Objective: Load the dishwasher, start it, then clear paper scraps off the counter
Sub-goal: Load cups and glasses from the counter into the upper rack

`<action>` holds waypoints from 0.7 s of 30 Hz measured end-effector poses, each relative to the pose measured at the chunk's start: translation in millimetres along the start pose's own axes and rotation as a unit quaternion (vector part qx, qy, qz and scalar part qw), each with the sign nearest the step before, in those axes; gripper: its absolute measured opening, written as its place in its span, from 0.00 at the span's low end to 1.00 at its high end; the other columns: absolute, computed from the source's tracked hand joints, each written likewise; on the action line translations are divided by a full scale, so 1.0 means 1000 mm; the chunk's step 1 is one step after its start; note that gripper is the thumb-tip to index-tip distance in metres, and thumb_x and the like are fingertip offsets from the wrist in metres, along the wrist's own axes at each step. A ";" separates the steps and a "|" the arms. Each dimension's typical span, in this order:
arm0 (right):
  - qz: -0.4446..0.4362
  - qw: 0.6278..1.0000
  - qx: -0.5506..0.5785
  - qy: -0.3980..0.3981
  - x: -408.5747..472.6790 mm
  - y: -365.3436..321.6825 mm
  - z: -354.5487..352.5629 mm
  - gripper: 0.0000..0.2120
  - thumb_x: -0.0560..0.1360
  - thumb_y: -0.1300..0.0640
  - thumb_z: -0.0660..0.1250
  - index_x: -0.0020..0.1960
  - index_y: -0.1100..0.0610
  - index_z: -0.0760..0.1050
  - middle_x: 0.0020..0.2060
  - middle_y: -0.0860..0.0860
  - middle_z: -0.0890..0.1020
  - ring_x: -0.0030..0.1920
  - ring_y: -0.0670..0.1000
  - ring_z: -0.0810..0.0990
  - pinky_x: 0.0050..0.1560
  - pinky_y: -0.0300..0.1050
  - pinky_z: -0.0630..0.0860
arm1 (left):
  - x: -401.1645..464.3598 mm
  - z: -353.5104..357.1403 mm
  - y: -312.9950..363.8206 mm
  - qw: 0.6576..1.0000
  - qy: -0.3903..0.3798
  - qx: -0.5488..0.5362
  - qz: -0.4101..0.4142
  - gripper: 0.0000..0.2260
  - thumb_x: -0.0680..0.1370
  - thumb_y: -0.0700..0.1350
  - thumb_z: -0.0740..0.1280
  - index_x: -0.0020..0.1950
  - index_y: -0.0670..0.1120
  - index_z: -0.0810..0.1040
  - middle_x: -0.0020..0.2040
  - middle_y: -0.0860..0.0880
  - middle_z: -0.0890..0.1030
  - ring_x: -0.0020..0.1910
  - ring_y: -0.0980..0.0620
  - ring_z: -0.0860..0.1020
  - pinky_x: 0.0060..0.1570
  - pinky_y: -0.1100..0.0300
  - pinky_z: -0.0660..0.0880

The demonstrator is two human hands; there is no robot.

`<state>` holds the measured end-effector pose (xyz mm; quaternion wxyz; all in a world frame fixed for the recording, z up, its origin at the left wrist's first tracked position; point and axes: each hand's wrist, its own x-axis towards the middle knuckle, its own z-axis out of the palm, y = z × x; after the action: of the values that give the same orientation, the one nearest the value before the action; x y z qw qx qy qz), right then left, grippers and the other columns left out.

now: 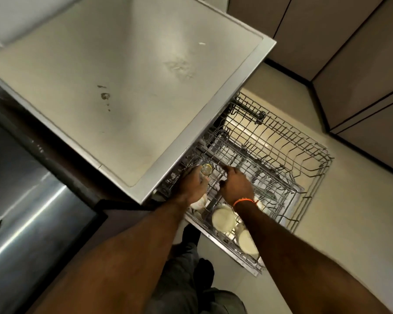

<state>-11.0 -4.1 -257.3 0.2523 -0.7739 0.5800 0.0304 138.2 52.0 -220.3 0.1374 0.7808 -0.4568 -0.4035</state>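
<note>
- The loading step is in hand: the left hand [194, 185] grips a small clear drinking glass [206, 170], fingers curled round its side, holding it over the near-left corner of the pulled-out grey wire upper rack [247, 155], just under the edge of the pale grey tabletop [114, 87]
- The right hand [236, 185], with an orange band [244, 201] at the wrist, rests on the rack wires just beside the glass; its fingers are bent onto the wires, but whether they pinch a tine or only press on it I cannot tell
- Next move, as I judge it: the glass needs to be tipped mouth down and seated between tines, with the right hand steadying the rack or clearing a slot; closing and starting the machine, and the paper scraps, look not yet begun
- Count: one glass in hand; two wire racks drawn out, the upper rack and a larger lower rack [309, 155] beyond it; about four cream-white round dishes [222, 219] near the front, partly hidden by the arms, so the number is unsure
- One small white scrap [202, 43] lies on the tabletop near its far edge
</note>
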 end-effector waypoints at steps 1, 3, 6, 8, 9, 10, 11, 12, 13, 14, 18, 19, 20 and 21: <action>-0.001 1.000 0.008 -0.001 -0.012 -0.001 -0.011 0.31 0.74 0.57 0.69 0.75 0.49 0.65 0.65 0.56 0.77 0.59 0.58 0.79 0.58 0.57 0.80 | -0.014 -0.007 0.007 1.000 -0.012 -0.003 0.011 0.20 0.82 0.47 0.64 0.75 0.48 0.70 0.71 0.48 0.74 0.64 0.50 0.74 0.56 0.59 0.70; -0.008 1.000 0.030 -0.001 -0.038 -0.004 -0.032 0.27 0.75 0.55 0.67 0.73 0.50 0.68 0.66 0.55 0.76 0.59 0.57 0.80 0.59 0.56 0.79 | -0.043 -0.020 0.017 0.999 -0.021 -0.014 0.039 0.18 0.82 0.46 0.64 0.73 0.49 0.72 0.70 0.49 0.76 0.60 0.54 0.73 0.56 0.61 0.68; -0.032 0.998 0.050 0.018 -0.072 -0.014 -0.059 0.22 0.77 0.54 0.66 0.71 0.53 0.71 0.67 0.56 0.76 0.61 0.58 0.79 0.61 0.53 0.77 | -0.084 -0.039 0.026 0.998 0.027 0.003 0.064 0.15 0.82 0.50 0.64 0.68 0.49 0.76 0.67 0.49 0.78 0.62 0.52 0.76 0.58 0.61 0.68; -0.050 0.995 0.073 0.036 -0.094 -0.027 -0.073 0.20 0.77 0.55 0.66 0.69 0.54 0.72 0.64 0.56 0.77 0.61 0.58 0.78 0.60 0.53 0.77 | -0.114 -0.051 0.027 0.995 0.068 -0.009 0.068 0.20 0.82 0.53 0.64 0.72 0.48 0.73 0.70 0.48 0.76 0.68 0.48 0.74 0.64 0.57 0.69; -0.063 0.993 0.088 0.044 -0.104 -0.036 -0.079 0.19 0.77 0.56 0.66 0.68 0.55 0.73 0.63 0.56 0.79 0.60 0.58 0.78 0.60 0.53 0.77 | -0.128 -0.059 0.026 0.993 0.089 -0.017 0.071 0.22 0.81 0.54 0.65 0.74 0.48 0.72 0.71 0.47 0.76 0.69 0.47 0.74 0.67 0.55 0.70; -0.076 0.990 0.105 0.053 -0.111 -0.043 -0.082 0.18 0.77 0.57 0.66 0.66 0.55 0.74 0.61 0.56 0.80 0.60 0.58 0.79 0.60 0.53 0.77 | -0.140 -0.066 0.026 0.991 0.106 -0.023 0.076 0.23 0.81 0.54 0.66 0.74 0.48 0.72 0.71 0.47 0.76 0.69 0.47 0.75 0.68 0.54 0.70; -0.092 0.987 0.119 0.061 -0.119 -0.054 -0.086 0.17 0.76 0.57 0.66 0.65 0.55 0.75 0.59 0.56 0.81 0.59 0.58 0.80 0.60 0.54 0.77 | -0.154 -0.075 0.024 0.988 0.128 -0.030 0.080 0.23 0.80 0.54 0.67 0.74 0.48 0.73 0.71 0.47 0.77 0.68 0.47 0.76 0.68 0.54 0.71; -0.108 0.984 0.127 0.067 -0.126 -0.065 -0.090 0.16 0.77 0.57 0.66 0.64 0.54 0.75 0.59 0.55 0.81 0.58 0.57 0.80 0.59 0.54 0.78 | -0.167 -0.083 0.020 0.986 0.144 -0.038 0.079 0.23 0.80 0.53 0.67 0.74 0.48 0.73 0.70 0.48 0.77 0.67 0.47 0.76 0.68 0.53 0.72; -0.123 0.981 0.128 0.070 -0.132 -0.078 -0.092 0.16 0.77 0.57 0.66 0.65 0.54 0.76 0.58 0.55 0.82 0.58 0.57 0.81 0.60 0.54 0.78 | -0.179 -0.093 0.014 0.983 0.158 -0.046 0.075 0.22 0.80 0.53 0.67 0.74 0.49 0.73 0.70 0.48 0.77 0.67 0.48 0.76 0.68 0.53 0.72; -0.145 0.979 0.125 0.071 -0.137 -0.090 -0.094 0.17 0.77 0.57 0.66 0.65 0.55 0.76 0.59 0.55 0.82 0.58 0.56 0.81 0.60 0.53 0.77 | -0.191 -0.103 0.007 0.981 0.173 -0.048 0.070 0.22 0.80 0.53 0.67 0.73 0.50 0.73 0.69 0.48 0.78 0.66 0.48 0.77 0.67 0.53 0.72; -0.241 0.960 0.133 0.049 -0.152 -0.153 -0.093 0.16 0.77 0.59 0.68 0.64 0.57 0.77 0.59 0.55 0.82 0.59 0.56 0.80 0.62 0.51 0.75 | -0.236 -0.148 -0.037 0.973 0.224 -0.034 0.038 0.23 0.80 0.54 0.67 0.74 0.52 0.72 0.66 0.50 0.80 0.64 0.49 0.78 0.66 0.55 0.73; -0.260 0.954 0.144 0.037 -0.155 -0.170 -0.092 0.16 0.77 0.60 0.68 0.64 0.56 0.77 0.58 0.54 0.82 0.57 0.55 0.81 0.62 0.51 0.76 | -0.246 -0.158 -0.048 0.969 0.242 -0.030 0.032 0.22 0.80 0.53 0.68 0.73 0.50 0.73 0.65 0.49 0.80 0.64 0.49 0.78 0.65 0.56 0.73; -0.281 0.947 0.155 0.026 -0.159 -0.188 -0.089 0.16 0.76 0.61 0.68 0.63 0.55 0.78 0.57 0.52 0.83 0.54 0.55 0.82 0.60 0.51 0.77 | -0.257 -0.168 -0.061 0.964 0.264 -0.031 0.019 0.21 0.80 0.51 0.68 0.73 0.49 0.74 0.65 0.49 0.80 0.64 0.49 0.78 0.64 0.57 0.72; -0.298 0.941 0.161 0.018 -0.162 -0.207 -0.085 0.15 0.75 0.61 0.69 0.62 0.54 0.78 0.56 0.51 0.83 0.51 0.54 0.82 0.58 0.52 0.78 | -0.267 -0.178 -0.074 0.958 0.284 -0.031 0.003 0.22 0.80 0.51 0.68 0.73 0.49 0.74 0.66 0.49 0.80 0.64 0.49 0.77 0.64 0.58 0.71</action>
<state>104.5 144.0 -55.1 0.3605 -0.8608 0.3247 -0.1535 248.7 285.3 -15.7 0.2868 0.8571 -0.3886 -0.1790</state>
